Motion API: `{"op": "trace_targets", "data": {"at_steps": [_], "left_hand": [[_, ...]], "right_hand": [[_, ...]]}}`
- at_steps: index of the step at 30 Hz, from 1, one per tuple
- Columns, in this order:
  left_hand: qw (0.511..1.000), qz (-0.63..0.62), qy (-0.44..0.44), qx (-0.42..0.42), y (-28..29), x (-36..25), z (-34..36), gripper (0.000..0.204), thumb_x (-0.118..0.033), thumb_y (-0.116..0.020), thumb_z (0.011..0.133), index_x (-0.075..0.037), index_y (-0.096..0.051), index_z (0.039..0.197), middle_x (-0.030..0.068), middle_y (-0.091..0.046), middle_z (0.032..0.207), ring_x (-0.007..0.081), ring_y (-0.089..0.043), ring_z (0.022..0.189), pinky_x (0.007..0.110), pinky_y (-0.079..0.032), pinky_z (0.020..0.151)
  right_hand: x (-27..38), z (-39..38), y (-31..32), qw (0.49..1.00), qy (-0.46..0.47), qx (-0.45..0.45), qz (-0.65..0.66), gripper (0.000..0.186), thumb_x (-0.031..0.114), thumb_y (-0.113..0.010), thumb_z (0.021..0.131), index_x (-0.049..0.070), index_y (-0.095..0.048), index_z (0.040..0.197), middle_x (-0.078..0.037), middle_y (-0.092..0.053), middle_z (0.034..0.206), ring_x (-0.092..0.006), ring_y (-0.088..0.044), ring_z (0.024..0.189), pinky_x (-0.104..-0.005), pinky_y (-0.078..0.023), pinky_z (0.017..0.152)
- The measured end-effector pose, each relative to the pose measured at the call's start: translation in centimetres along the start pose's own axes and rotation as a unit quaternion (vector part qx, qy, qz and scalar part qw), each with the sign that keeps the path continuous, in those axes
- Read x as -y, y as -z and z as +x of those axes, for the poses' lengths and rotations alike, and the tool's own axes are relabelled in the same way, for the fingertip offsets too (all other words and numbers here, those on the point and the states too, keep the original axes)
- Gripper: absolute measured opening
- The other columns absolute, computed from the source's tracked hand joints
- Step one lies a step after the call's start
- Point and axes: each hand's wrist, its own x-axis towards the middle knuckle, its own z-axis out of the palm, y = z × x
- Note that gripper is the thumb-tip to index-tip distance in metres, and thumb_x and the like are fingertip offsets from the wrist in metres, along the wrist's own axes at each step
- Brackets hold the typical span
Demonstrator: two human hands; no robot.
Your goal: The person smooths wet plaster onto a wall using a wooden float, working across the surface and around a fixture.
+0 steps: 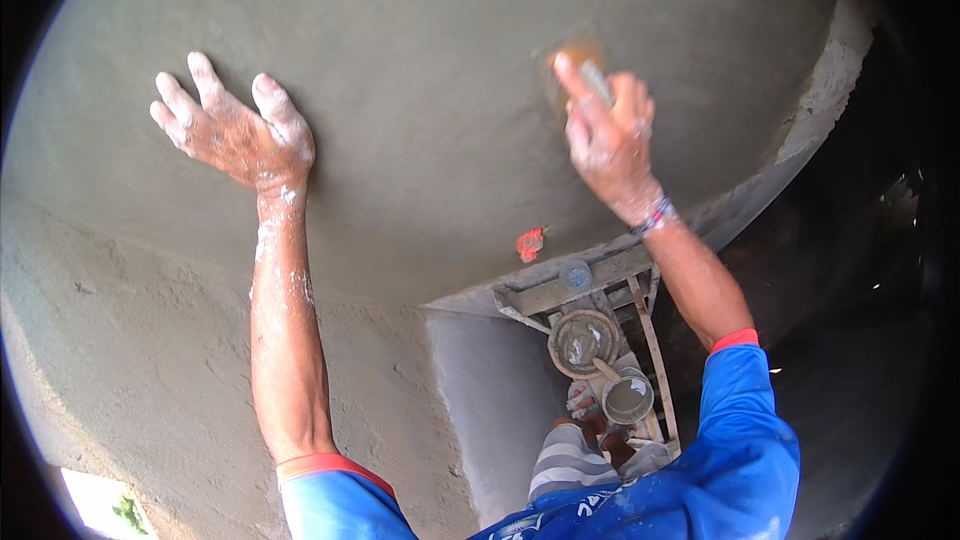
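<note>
My left hand [235, 130] lies against the smooth grey plaster wall [420, 90], its fingers spread and coated with whitish dust. Further right, my right hand [615, 135] grips a plastering trowel [597, 83] by its pale handle, the index finger stretched forward along it. The blade is against the plaster, but motion blurs its outline. Below and between the hands, a small crumpled red piece [530, 243] shows on the wall near its lower edge.
Below me, a wooden scaffold [648, 340] bears a round basin [554, 352] of wet mortar, a bucket [628, 400] of grey mix and a small bluish container [575, 275]. My feet stand beside them. A rougher plastered wall [170, 340] runs along the left.
</note>
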Motion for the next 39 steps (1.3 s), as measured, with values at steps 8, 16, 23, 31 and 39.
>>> {"op": "trace_targets", "data": {"at_steps": [8, 16, 23, 31, 39], "left_hand": [[0.999, -0.02, -0.014, -0.024, 0.8, 1.5, 0.3, 0.066, -0.039, -0.056, 0.091, -0.015, -0.039, 0.15, 0.0198, -0.025, 0.156, 0.0524, -0.019, 0.141, 0.063, -0.022, 0.113], [1.0, -0.003, -0.003, -0.031, 1.1, 0.2, 1.0, 0.074, -0.031, -0.058, 0.087, -0.007, -0.034, 0.153, 0.024, -0.022, 0.161, 0.0502, -0.017, 0.147, 0.063, -0.017, 0.118], [0.996, -0.03, 0.069, 0.046, 3.5, -0.4, -0.2, 0.077, -0.029, -0.066, 0.085, -0.009, -0.035, 0.152, 0.025, -0.024, 0.159, 0.0495, -0.02, 0.146, 0.062, -0.02, 0.116], [0.933, -0.253, 0.128, 0.219, 8.5, -7.8, -14.6, 0.089, -0.029, -0.078, 0.082, -0.012, -0.03, 0.155, 0.0241, -0.012, 0.163, 0.0512, -0.008, 0.149, 0.067, -0.016, 0.116], [0.86, -0.33, 0.253, 0.297, 9.4, -19.7, -23.5, 0.095, -0.027, -0.078, 0.082, -0.004, -0.023, 0.156, 0.0285, -0.009, 0.163, 0.053, -0.007, 0.149, 0.067, -0.013, 0.117]], "right_hand": [[3.6, 2.7, -0.3, 0.991, 0.097, 0.076, -0.054, 0.074, 0.005, -0.07, 0.075, 0.036, -0.057, 0.141, -0.007, -0.047, 0.093, -0.0276, -0.049, 0.086, -0.0406, -0.036, 0.07], [-3.6, -0.1, 1.6, 0.992, 0.095, 0.041, -0.077, 0.07, 0.001, -0.07, 0.076, 0.032, -0.06, 0.138, -0.008, -0.049, 0.092, -0.0282, -0.052, 0.089, -0.0413, -0.042, 0.077], [8.5, 5.1, -1.1, 0.946, 0.265, 0.145, -0.114, 0.069, 0.005, -0.063, 0.079, 0.034, -0.057, 0.141, -0.006, -0.047, 0.092, -0.0244, -0.047, 0.082, -0.0376, -0.036, 0.069], [2.1, 10.9, 3.6, 0.935, 0.279, 0.101, -0.193, 0.071, 0.005, -0.067, 0.079, 0.034, -0.056, 0.142, -0.007, -0.049, 0.093, -0.0278, -0.05, 0.086, -0.0396, -0.039, 0.072], [3.3, 0.1, -0.1, 0.857, 0.384, 0.286, -0.189, 0.07, 0.01, -0.064, 0.079, 0.037, -0.056, 0.142, -0.009, -0.051, 0.096, -0.0274, -0.05, 0.088, -0.0395, -0.039, 0.073]]}}
